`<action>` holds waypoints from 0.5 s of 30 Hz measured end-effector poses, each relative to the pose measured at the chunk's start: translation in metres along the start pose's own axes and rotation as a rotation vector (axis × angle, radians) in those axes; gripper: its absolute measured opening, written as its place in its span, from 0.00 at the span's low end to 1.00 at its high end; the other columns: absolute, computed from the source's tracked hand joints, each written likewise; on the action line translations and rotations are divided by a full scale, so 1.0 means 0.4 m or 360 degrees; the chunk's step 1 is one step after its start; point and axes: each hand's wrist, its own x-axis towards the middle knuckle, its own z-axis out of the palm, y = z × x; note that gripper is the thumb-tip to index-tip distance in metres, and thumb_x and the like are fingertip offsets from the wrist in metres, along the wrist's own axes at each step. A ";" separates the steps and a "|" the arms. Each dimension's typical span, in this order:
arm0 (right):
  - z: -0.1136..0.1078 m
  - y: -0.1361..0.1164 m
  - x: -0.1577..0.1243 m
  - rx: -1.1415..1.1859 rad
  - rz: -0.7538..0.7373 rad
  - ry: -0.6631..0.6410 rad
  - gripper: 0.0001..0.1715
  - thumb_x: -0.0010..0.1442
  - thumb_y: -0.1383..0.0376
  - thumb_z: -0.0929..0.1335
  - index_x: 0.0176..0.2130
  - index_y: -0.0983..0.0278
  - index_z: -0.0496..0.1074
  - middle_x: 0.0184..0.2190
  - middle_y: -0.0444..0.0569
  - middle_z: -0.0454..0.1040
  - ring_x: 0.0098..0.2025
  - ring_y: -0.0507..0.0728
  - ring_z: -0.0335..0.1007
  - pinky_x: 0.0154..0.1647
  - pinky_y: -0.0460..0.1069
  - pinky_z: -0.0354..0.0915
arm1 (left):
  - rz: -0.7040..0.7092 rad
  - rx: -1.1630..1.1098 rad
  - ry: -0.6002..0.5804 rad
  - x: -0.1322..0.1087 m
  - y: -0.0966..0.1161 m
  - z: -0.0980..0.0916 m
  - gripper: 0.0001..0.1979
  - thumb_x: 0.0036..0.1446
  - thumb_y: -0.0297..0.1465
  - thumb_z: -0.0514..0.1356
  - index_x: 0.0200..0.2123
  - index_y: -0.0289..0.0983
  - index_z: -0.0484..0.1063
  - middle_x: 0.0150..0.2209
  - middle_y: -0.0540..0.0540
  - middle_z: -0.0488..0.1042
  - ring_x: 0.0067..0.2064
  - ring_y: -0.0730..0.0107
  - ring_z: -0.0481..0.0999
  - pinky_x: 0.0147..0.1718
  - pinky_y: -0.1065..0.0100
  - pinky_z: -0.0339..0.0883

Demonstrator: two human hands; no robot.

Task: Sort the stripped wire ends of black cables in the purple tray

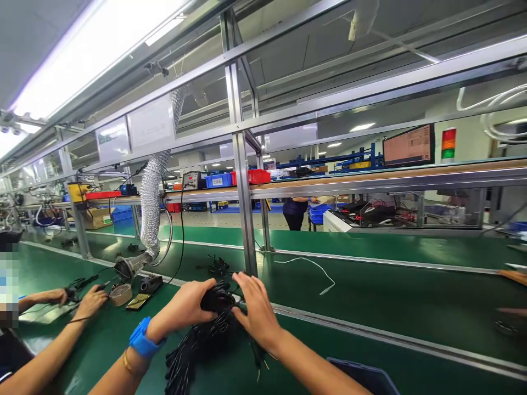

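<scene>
Clasping a black moulded connector [217,300], probably a plug housing on a cable end, though the dark surface and the overlapping fingers leave its exact form hard to make out, between the left hand [183,307] and the right hand [257,310]. Curling the left fingers [206,291] together and clamping them over the near side of the connector. Pressing the right fingers [247,288] on its far side, slightly apart from one another. Wearing a blue wristband [142,337] on the left wrist.

Hanging below both hands and spilling across a green conveyor belt [370,280]: a bundle of black cables [197,345], joined to the connector. Lying just beside the right forearm at the lower edge: a dark tray with a blue rim [362,376].

Working at the left along the same belt: a co-worker's hands [93,302], holding small black wires near a roll of tape [120,294] and a small black tool [150,284]. Rising behind them: a flexible silver extraction duct [151,203], ending in a metal nozzle [129,267].

Lying farther along the belt: a loose white cable [308,271] and a small tangle of black wires [218,265]. Standing on the shelf of the aluminium frame [242,203]: blue bins [218,180] and a red bin [258,176]. Glowing at the upper right: a monitor [409,145], beside a stack light [448,144] showing red, orange and green.
</scene>
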 end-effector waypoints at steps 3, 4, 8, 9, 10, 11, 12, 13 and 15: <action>-0.084 0.013 -0.011 0.0260 -0.0029 -0.0208 0.15 0.59 0.74 0.66 0.43 0.62 0.76 0.35 0.46 0.81 0.42 0.59 0.78 0.55 0.56 0.68 | 0.0192 -0.0097 -0.0040 -0.059 0.015 -0.036 0.18 0.45 0.36 0.66 0.41 0.40 0.72 0.37 0.50 0.78 0.37 0.61 0.75 0.34 0.70 0.62; -0.110 0.014 -0.025 0.0340 -0.0027 -0.0265 0.13 0.60 0.72 0.64 0.42 0.63 0.76 0.33 0.46 0.81 0.39 0.58 0.78 0.50 0.54 0.71 | 0.0229 -0.0165 -0.0043 -0.077 0.016 -0.041 0.18 0.45 0.36 0.66 0.41 0.39 0.72 0.36 0.51 0.78 0.37 0.62 0.75 0.34 0.70 0.62; -0.164 -0.015 -0.094 0.0658 -0.0080 -0.0477 0.27 0.62 0.64 0.65 0.60 0.63 0.67 0.56 0.54 0.74 0.57 0.61 0.70 0.57 0.54 0.67 | 0.0282 -0.0518 -0.0118 -0.121 0.031 -0.028 0.21 0.44 0.40 0.69 0.41 0.38 0.73 0.34 0.51 0.76 0.36 0.64 0.72 0.33 0.71 0.64; -0.164 -0.029 -0.111 0.0788 -0.0090 -0.0565 0.31 0.62 0.60 0.66 0.62 0.63 0.64 0.58 0.55 0.71 0.60 0.61 0.67 0.59 0.55 0.64 | 0.0311 -0.0604 -0.0171 -0.126 0.039 -0.020 0.22 0.44 0.40 0.69 0.41 0.38 0.74 0.35 0.51 0.76 0.36 0.64 0.72 0.33 0.71 0.64; -0.159 -0.043 -0.126 0.0931 -0.0086 -0.0650 0.32 0.62 0.54 0.67 0.62 0.63 0.65 0.57 0.55 0.72 0.59 0.62 0.67 0.60 0.55 0.63 | 0.0351 -0.0683 -0.0224 -0.129 0.047 -0.013 0.22 0.44 0.41 0.69 0.41 0.37 0.74 0.36 0.51 0.76 0.36 0.64 0.72 0.34 0.71 0.65; -0.152 -0.057 -0.141 0.1076 -0.0065 -0.0728 0.32 0.62 0.47 0.66 0.58 0.63 0.69 0.52 0.55 0.74 0.55 0.62 0.69 0.57 0.54 0.64 | 0.0386 -0.0749 -0.0263 -0.131 0.054 -0.008 0.23 0.44 0.42 0.70 0.42 0.37 0.74 0.37 0.51 0.76 0.37 0.64 0.72 0.34 0.71 0.65; -0.146 -0.067 -0.153 0.1216 -0.0021 -0.0795 0.34 0.61 0.41 0.65 0.51 0.64 0.73 0.45 0.53 0.75 0.48 0.61 0.71 0.51 0.52 0.66 | 0.0405 -0.0796 -0.0286 -0.133 0.059 -0.005 0.24 0.44 0.42 0.70 0.43 0.37 0.74 0.37 0.50 0.76 0.38 0.64 0.72 0.35 0.70 0.65; -0.141 -0.074 -0.165 0.1324 0.0049 -0.0842 0.37 0.59 0.35 0.63 0.43 0.65 0.75 0.36 0.50 0.74 0.39 0.58 0.70 0.42 0.49 0.66 | 0.0405 -0.0818 -0.0301 -0.136 0.062 -0.005 0.24 0.44 0.43 0.70 0.43 0.37 0.74 0.38 0.50 0.76 0.38 0.64 0.71 0.36 0.70 0.66; -0.144 -0.075 -0.185 0.1420 0.0247 -0.0899 0.40 0.57 0.31 0.62 0.33 0.65 0.72 0.24 0.42 0.64 0.26 0.50 0.58 0.27 0.44 0.56 | 0.0374 -0.0793 -0.0321 -0.143 0.057 -0.009 0.25 0.43 0.43 0.70 0.43 0.38 0.75 0.38 0.51 0.76 0.38 0.64 0.71 0.36 0.70 0.66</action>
